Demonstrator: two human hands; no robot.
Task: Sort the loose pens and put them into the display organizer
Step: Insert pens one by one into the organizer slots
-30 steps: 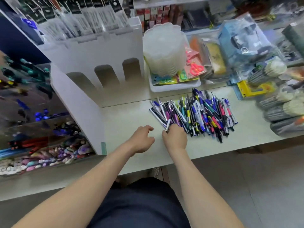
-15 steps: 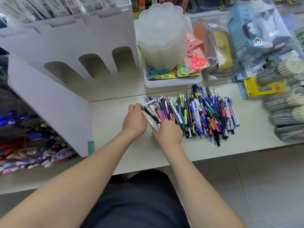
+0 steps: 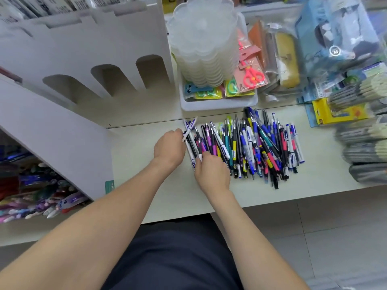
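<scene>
— Since a second ago our left hand (image 3: 169,148) has come up off the bare counter (image 3: 146,183) to the left edge of the pen pile (image 3: 251,147). The white pen (image 3: 190,129) at its fingertips has swung from nearly sideways to a steep slant.

— Do we have hold of that pen?

— We do. Our fingers are curled and pinch its lower end. Its upper end points toward the white tray (image 3: 209,105) and crosses another white-and-blue pen.

— And our right hand (image 3: 211,172)?

— It sits on the near ends of the leftmost pens, knuckles up, fingers curled under. We cannot tell whether it grips one, because the back of the hand hides the fingertips.

— Where do the loose pens lie?

— Side by side in a wide heap on the counter, just in front of the tray, most of them pointing away from us. Both our hands touch its left edge.

— And the display organizer (image 3: 104,45)?

— It is white board with three arched slots, standing at the back left of the counter, apart from the pile. Its slanted side panel (image 3: 52,147) runs toward us. Past that panel, low on the left, we see more coloured pens (image 3: 41,197), blurred.

— What does the tray hold?

— A stack of clear scalloped tubs (image 3: 203,49), with pink scissors (image 3: 252,77) in a packet beside it.
</scene>
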